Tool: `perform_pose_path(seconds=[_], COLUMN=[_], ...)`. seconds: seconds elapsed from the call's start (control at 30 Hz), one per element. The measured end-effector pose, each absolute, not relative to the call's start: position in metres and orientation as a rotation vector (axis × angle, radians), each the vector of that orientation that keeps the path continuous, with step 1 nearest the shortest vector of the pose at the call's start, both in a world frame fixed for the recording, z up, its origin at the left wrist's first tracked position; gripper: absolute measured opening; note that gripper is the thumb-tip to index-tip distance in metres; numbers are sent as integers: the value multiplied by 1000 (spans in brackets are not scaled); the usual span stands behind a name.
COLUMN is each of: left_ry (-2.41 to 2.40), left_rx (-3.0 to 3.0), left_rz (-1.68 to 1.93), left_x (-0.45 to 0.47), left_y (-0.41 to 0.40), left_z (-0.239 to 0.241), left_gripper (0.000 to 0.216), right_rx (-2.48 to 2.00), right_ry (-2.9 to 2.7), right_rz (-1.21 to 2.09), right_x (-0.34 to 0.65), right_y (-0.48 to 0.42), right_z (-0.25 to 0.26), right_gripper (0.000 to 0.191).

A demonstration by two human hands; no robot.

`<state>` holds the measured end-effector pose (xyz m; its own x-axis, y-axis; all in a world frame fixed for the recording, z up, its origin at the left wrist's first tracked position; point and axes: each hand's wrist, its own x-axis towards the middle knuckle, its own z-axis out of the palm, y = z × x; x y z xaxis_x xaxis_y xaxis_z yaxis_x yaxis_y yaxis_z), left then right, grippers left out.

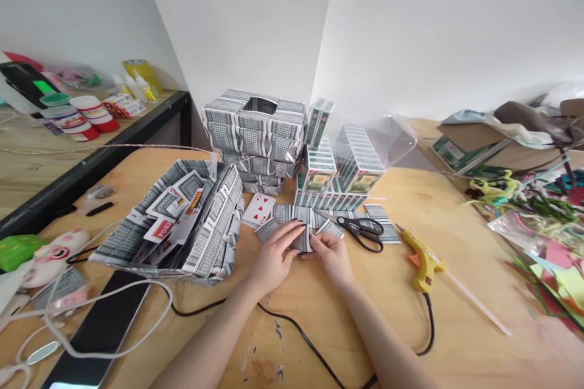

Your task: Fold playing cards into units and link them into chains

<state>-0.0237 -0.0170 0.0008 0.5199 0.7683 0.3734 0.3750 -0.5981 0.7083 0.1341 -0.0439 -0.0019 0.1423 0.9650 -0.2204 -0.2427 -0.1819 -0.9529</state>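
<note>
Between my two hands is a grey-patterned playing card (301, 242), held a little above the wooden table. My left hand (278, 252) is closed on its left side, thumb below and fingers above. The fingertips of my right hand (332, 252) pinch its right edge. More cards (281, 213) lie face down just beyond my fingers, and a heart card (258, 209) lies face up to their left. Black-handled scissors (365, 228) rest on cards at the right. Left of my hands stands an open box made of cards (214, 228), with loose cards inside.
A yellow glue gun (426, 261) with a clear glue stick lies at the right, its black cord (301, 328) crossing the table. Stacked card packs (360, 161) and a card-built box (255, 127) stand behind. Paper scraps (556, 267) sit far right; a white cable (168, 310) loops left.
</note>
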Motion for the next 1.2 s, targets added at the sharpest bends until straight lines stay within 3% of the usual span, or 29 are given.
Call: perform_pose_path(seconds=[0.63, 1.2], left_ry=[931, 1062], left_rx=[2309, 2290], left_rz=[891, 1000], left_x=[-23, -23], left_y=[-17, -17], left_z=[-2, -3], left_gripper=[51, 49], right_rx=[-1422, -1243], right_ry=[-917, -1160], right_rz=[1133, 1220], right_x=[129, 126], right_y=[-48, -52], right_z=[-6, -11], right_gripper=[36, 30])
